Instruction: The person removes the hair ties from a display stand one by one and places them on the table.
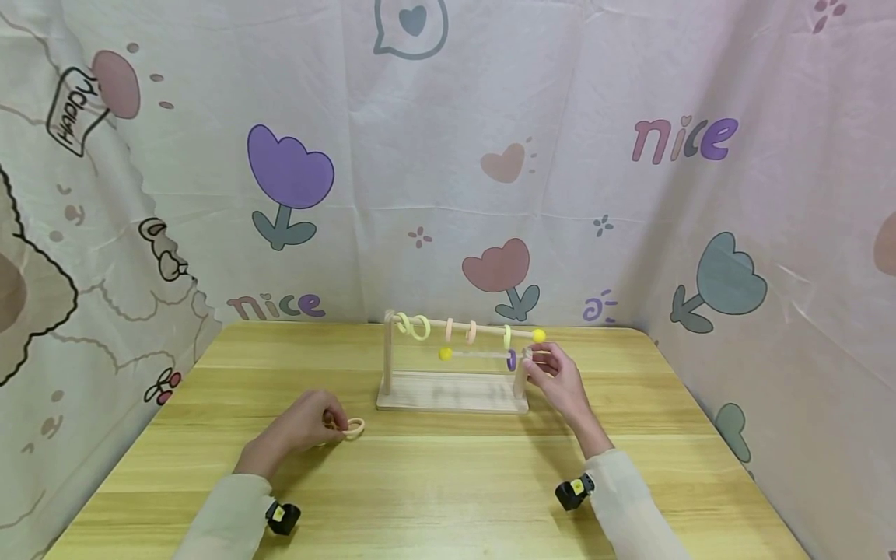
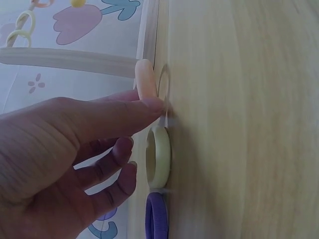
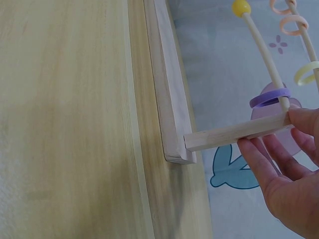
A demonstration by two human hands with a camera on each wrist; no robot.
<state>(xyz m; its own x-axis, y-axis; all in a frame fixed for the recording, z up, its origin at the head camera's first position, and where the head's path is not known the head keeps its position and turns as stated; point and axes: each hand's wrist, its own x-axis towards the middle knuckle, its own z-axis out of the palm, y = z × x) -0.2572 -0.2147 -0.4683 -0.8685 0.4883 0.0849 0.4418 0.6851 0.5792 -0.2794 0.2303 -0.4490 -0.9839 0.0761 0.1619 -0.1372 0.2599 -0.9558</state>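
Note:
My left hand (image 1: 308, 424) pinches a peach hair tie (image 2: 145, 79) between thumb and fingertips, close over the table. Beside those fingers a pale yellow hair tie (image 2: 160, 157) and a purple hair tie (image 2: 156, 216) stand on the table; in the head view the hand mostly hides them. A wooden rack (image 1: 451, 391) with two rods is at the middle. My right hand (image 1: 556, 379) grips the top of its short post (image 3: 239, 132), thumb on one side and fingers on the other. Close to that post, another purple hair tie (image 3: 270, 97) hangs on the lower rod (image 3: 261, 47).
On the upper rod (image 1: 490, 328) hang several peach and pale yellow hair ties. A yellow ball (image 1: 538, 336) caps its right end; another yellow ball (image 1: 445, 354) caps the lower rod's left end. Behind the wooden table (image 1: 448, 482) hangs a printed cloth (image 1: 420, 155).

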